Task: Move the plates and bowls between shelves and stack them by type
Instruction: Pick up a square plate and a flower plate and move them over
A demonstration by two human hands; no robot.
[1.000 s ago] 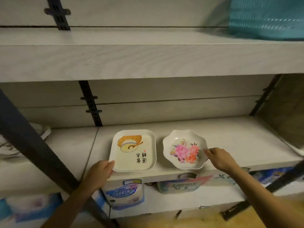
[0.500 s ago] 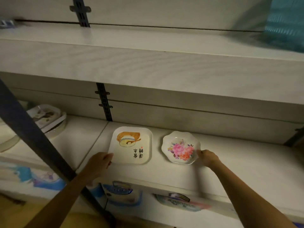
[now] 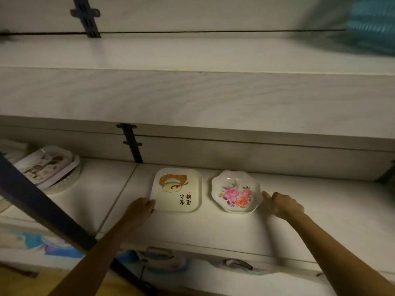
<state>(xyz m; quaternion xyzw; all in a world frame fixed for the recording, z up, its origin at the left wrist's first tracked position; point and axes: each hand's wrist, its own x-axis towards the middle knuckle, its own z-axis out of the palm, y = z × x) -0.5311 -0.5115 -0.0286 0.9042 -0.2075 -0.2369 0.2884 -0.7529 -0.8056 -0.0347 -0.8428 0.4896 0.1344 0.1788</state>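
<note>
A square white plate [image 3: 177, 190] with an orange picture and dark characters lies flat on the middle shelf [image 3: 320, 210]. Beside it, on its right, lies a scalloped white bowl [image 3: 236, 191] with pink and orange flowers; the two do not touch. My left hand [image 3: 140, 210] grips the square plate's near left corner, thumb on the rim. My right hand [image 3: 282, 205] holds the bowl's right rim with curled fingers. Both dishes sit well back from the shelf's front edge.
A stack of patterned plates [image 3: 47, 167] sits at the far left of the same shelf, behind a dark slanted post [image 3: 42, 210]. The upper shelf [image 3: 192, 92] overhangs closely. A teal basket [image 3: 372, 24] stands top right. Packaged goods [image 3: 158, 259] fill the shelf below.
Both dishes have slid from the shelf's front edge deeper onto the shelf, with my hands staying on their rims. The view has shifted left, so the plate stack at the far left shows.
</note>
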